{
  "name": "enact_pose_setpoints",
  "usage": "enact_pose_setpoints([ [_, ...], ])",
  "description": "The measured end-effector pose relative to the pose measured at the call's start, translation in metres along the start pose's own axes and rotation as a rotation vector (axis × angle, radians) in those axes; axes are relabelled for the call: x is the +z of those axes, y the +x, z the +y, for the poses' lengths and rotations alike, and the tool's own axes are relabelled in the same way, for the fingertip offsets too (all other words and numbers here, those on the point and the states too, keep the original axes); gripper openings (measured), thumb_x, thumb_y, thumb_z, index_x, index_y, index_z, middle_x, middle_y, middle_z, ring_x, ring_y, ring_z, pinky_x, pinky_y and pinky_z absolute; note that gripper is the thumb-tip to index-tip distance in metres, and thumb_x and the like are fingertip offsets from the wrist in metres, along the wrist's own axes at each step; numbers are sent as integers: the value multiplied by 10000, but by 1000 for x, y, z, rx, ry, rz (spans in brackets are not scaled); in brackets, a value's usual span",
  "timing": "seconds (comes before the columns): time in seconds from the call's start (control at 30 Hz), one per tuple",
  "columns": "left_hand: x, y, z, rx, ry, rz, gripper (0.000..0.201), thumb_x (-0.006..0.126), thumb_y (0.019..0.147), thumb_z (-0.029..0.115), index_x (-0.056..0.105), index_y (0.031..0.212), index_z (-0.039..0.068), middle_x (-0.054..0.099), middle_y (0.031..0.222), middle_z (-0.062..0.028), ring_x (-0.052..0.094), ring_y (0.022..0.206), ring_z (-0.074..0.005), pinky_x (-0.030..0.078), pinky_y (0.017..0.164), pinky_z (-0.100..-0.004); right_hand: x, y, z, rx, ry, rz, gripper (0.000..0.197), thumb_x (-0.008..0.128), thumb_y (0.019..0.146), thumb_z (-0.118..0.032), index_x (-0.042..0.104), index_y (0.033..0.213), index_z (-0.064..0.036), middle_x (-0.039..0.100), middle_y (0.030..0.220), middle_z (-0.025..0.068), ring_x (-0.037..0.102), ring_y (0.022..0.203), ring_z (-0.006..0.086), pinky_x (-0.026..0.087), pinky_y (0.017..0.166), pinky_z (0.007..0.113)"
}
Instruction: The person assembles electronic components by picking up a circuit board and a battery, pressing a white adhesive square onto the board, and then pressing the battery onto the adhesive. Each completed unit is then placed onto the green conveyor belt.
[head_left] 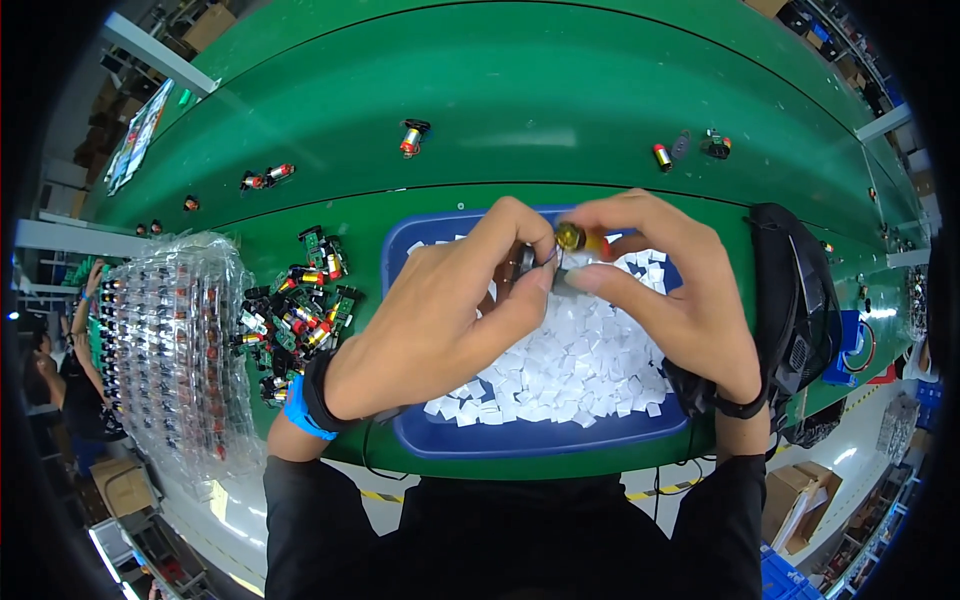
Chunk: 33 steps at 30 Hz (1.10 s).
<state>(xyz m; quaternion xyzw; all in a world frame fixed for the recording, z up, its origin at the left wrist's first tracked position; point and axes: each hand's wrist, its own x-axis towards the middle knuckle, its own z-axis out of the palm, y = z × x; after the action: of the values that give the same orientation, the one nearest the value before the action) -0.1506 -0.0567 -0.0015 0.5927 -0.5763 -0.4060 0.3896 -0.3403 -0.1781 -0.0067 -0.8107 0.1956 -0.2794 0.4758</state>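
Over a blue tray (540, 441) of small white square pieces (570, 360), my two hands meet with fingertips almost touching. My left hand (430, 315) pinches a small black round part (522, 262) between thumb and fingers; thin dark wire shows beside it. My right hand (680, 285) grips a small cylindrical cell (592, 246) with a yellowish end and red on its side. It is slightly blurred, and fingers cover part of it. Whether the wire joins the two parts I cannot tell.
Left of the tray lies a pile of cells with green circuit boards (300, 320), beside a plastic-wrapped stack of trays (180, 345). A black backpack (785, 300) lies at the right. Loose assemblies (411, 138) dot the far green table (560, 90). Another person (80, 370) is at far left.
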Motion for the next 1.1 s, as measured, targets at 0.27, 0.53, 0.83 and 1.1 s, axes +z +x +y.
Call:
enact_pose_setpoints([
  [0.27, -2, 11, -26, -125, -666, -91, 143, 512, 979, 87, 527, 1107, 26, 585, 1093, -66, 552, 1092, -143, 439, 942, -321, -3, 4, -3, -426, -310, -30, 268, 857, 674, -16, 716, 901, -31, 723, 950, 92, 633, 851, 254, 504, 742, 340],
  [0.53, -5, 10, -9, -200, -834, -50, 228, 522, 995, 77, 594, 1194, -6, 632, 1124, -101, 609, 1008, -135, 494, 857, -304, 2, -1, -3, -551, -442, 56, 264, 854, 651, -2, 710, 869, -38, 751, 966, 77, 605, 809, 259, 513, 714, 349],
  [0.83, -2, 5, -13, -82, -443, -81, 352, 551, 933, -77, 553, 1283, -43, 643, 1179, -114, 663, 993, -178, 600, 768, -299, 7, 3, -4, -733, -687, 179, 221, 783, 594, -52, 712, 798, -8, 733, 889, 60, 619, 764, 236, 495, 607, 334],
  [1.1, 5, 4, -11, 96, -417, -2, 390, 665, 891, -81, 562, 1266, -48, 655, 1185, -162, 669, 1018, -185, 630, 716, -285, 7, -1, -13, -714, -758, 200, 230, 831, 646, -10, 729, 849, -45, 746, 953, 61, 613, 827, 243, 540, 686, 388],
])
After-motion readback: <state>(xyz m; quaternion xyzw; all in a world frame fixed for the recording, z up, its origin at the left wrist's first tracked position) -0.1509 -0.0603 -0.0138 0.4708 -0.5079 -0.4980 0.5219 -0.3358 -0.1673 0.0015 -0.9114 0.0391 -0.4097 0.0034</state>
